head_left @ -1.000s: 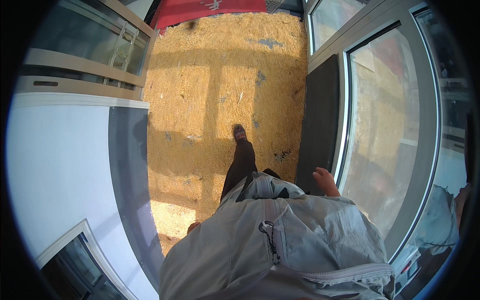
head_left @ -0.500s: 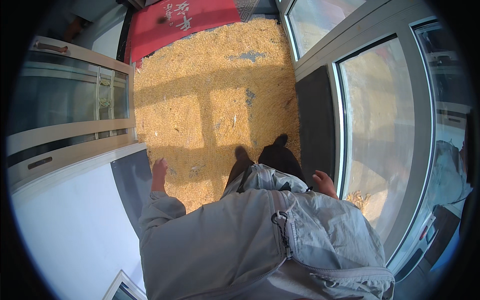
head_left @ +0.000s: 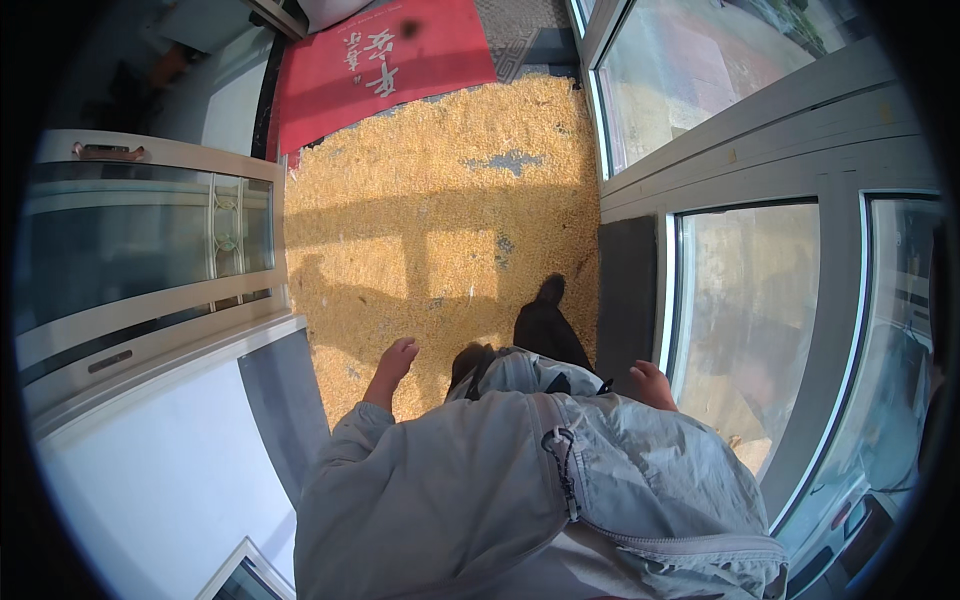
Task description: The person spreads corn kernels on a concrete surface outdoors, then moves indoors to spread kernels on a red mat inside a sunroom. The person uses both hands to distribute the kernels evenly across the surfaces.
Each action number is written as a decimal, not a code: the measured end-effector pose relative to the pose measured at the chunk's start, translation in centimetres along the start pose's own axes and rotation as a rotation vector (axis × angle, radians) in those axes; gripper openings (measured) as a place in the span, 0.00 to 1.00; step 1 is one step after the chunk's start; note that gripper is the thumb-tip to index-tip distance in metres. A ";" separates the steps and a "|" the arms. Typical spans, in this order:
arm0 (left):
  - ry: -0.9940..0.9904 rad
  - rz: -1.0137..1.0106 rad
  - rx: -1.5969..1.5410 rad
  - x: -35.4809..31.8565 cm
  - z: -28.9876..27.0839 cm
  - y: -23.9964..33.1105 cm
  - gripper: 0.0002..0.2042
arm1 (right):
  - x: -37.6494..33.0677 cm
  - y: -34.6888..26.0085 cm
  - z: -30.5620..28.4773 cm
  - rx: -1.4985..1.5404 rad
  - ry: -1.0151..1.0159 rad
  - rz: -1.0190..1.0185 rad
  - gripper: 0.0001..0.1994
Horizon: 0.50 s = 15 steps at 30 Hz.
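Note:
Yellow grain, which looks like corn kernels (head_left: 400,240), is spread in a thin layer over the floor. My left hand (head_left: 392,368) hangs above it to the left of my legs, fingers loosely bent and nothing in them. On the other side, my right hand (head_left: 652,385) hangs beside my hip, near the window wall; its fingers look slightly apart and hold nothing that I can see. One black shoe (head_left: 550,290) is forward on the kernels, while my other foot is mostly hidden under my grey jacket (head_left: 450,480).
A red mat (head_left: 385,75) with pale lettering lies beyond the grain, next to a patterned grey mat (head_left: 515,25). An open glass-paned door (head_left: 120,240) stands at the left, above a white wall (head_left: 170,440). Framed windows (head_left: 745,300) line the right side. Grey floor shows in small patches.
I have stepped forward, with one foot now out of sight below me. My left hand has swung right, toward my legs. The red mat shows more fully.

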<state>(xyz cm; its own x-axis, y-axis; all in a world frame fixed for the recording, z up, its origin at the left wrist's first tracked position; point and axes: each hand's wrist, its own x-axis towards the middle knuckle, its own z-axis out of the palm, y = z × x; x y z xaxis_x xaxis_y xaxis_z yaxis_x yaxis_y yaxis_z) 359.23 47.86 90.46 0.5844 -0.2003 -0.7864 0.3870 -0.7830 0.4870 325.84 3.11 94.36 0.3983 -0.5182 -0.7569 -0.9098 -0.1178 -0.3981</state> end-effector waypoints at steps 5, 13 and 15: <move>0.061 -0.444 -0.450 -2.5 -0.3 -4.6 0.15 | 5.8 -6.6 -7.4 0.185 0.027 -0.063 0.23; 0.084 -0.190 -0.623 -3.4 2.9 -7.2 0.09 | 14.1 -13.6 -8.7 0.044 -0.038 -0.126 0.24; -0.011 -0.257 -0.574 -1.4 3.1 -6.9 0.07 | 14.8 -16.9 -9.1 -0.016 -0.045 -0.136 0.24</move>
<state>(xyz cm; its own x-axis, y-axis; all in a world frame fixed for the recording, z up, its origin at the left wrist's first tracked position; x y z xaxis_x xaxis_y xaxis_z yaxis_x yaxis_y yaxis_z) 353.59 51.70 87.03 0.4155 -0.0562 -0.9078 0.8371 -0.3669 0.4058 346.08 -10.32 94.63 0.5224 -0.4585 -0.7190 -0.8487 -0.1980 -0.4904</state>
